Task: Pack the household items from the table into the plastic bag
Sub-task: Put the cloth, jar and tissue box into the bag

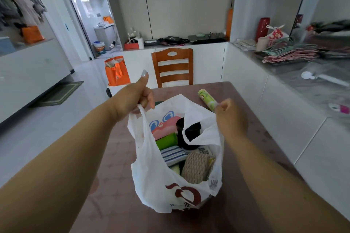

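Note:
A white plastic bag (151,179) with a red logo stands open on the brown table (113,185). Inside it lie a black jar (186,134), a green pack (166,141), a blue striped cloth (173,154), a beige woven scrubber (196,169) and a pink printed pack (166,126). My left hand (135,95) grips the bag's left handle, thumb raised. My right hand (230,117) pinches the bag's right handle. A green roll (207,99) lies on the table just behind the bag, beside my right hand.
A wooden chair (172,67) stands at the table's far edge. An orange shopping bag (116,71) sits on the floor to the left. The grey counter (295,73) on the right carries hangers (291,54) and a red vase (262,28).

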`<state>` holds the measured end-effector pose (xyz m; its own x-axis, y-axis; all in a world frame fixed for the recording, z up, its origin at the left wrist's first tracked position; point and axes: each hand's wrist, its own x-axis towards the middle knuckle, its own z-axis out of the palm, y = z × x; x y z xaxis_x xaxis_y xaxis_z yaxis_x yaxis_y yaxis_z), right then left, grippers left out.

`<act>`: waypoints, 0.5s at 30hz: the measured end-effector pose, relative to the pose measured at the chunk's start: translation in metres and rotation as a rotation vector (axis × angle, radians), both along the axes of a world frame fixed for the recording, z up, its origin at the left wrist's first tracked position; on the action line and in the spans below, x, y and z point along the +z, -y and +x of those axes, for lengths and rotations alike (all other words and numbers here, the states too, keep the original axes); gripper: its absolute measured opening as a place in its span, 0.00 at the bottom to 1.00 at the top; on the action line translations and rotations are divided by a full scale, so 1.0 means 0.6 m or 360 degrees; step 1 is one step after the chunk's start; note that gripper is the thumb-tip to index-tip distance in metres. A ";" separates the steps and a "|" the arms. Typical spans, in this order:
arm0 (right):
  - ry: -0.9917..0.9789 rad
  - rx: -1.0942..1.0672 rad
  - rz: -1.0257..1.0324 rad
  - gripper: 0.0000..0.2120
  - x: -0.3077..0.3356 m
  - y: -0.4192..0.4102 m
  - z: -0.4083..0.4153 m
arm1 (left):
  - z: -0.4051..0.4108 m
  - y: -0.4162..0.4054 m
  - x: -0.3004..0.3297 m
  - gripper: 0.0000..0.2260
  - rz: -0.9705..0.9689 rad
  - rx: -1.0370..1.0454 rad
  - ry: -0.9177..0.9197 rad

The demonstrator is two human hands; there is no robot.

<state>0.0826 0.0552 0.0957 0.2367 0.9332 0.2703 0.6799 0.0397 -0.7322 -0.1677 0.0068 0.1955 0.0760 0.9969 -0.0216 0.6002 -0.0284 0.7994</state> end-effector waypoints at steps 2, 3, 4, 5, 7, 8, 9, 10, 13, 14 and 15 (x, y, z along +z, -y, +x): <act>0.0009 0.0225 0.0158 0.15 0.023 0.023 -0.023 | -0.005 0.007 0.000 0.40 -0.0021 -0.0023 -0.0094; 0.0028 0.0399 0.0137 0.16 0.029 0.028 -0.034 | -0.008 0.010 -0.002 0.40 -0.0065 -0.0062 -0.0127; 0.0039 0.0567 0.0062 0.17 0.034 0.032 -0.044 | -0.011 0.013 -0.004 0.40 -0.0124 -0.0111 -0.0132; 0.0032 0.0690 -0.0032 0.18 0.034 0.032 -0.053 | -0.011 0.016 -0.006 0.41 -0.0185 -0.0160 -0.0119; 0.0071 0.0815 -0.0136 0.19 0.028 0.028 -0.065 | -0.006 0.020 -0.008 0.40 -0.0288 -0.0234 -0.0097; 0.0109 0.0845 -0.0154 0.19 0.026 0.026 -0.069 | 0.000 0.021 -0.008 0.40 -0.0322 -0.0258 -0.0090; 0.0123 0.0869 -0.0175 0.17 0.026 0.027 -0.071 | 0.005 0.020 -0.007 0.40 -0.0332 -0.0265 -0.0084; 0.0111 0.0897 -0.0191 0.16 0.027 0.027 -0.073 | 0.010 0.018 -0.005 0.40 -0.0319 -0.0248 -0.0080; 0.0021 0.0927 -0.0202 0.15 0.034 0.020 -0.073 | 0.012 0.006 0.005 0.38 -0.0241 -0.0119 -0.0049; -0.0013 0.0917 -0.0179 0.15 0.039 0.014 -0.072 | 0.010 -0.001 0.007 0.37 -0.0235 -0.0075 -0.0024; -0.0044 0.0906 -0.0149 0.16 0.043 0.007 -0.070 | 0.007 -0.010 0.008 0.36 -0.0236 -0.0025 0.0003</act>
